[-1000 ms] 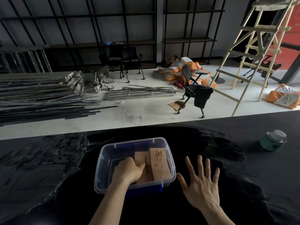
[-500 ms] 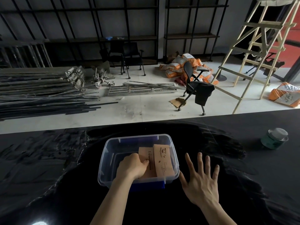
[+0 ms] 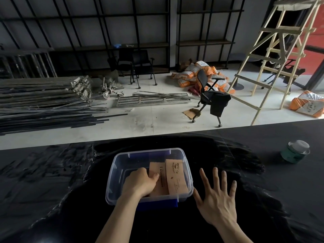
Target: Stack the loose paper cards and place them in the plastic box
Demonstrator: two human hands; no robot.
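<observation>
A clear plastic box (image 3: 114,172) with blue clips sits on the black table in front of me. Inside it lie brown paper cards (image 3: 174,176), one stack leaning against the right wall and another beside it. My left hand (image 3: 140,183) is down inside the box, fingers curled on the left edge of the left card stack. My right hand (image 3: 216,200) rests flat on the table just right of the box, fingers spread, holding nothing.
A green-labelled can with a white lid (image 3: 295,151) stands on the table (image 3: 52,181) at the far right. Beyond the table's far edge are the floor, an office chair (image 3: 210,97), metal poles and a wooden ladder (image 3: 273,55).
My left hand stays in the box on the cards, barely shifting. My right hand remains spread on the table. The view has tilted slightly.
</observation>
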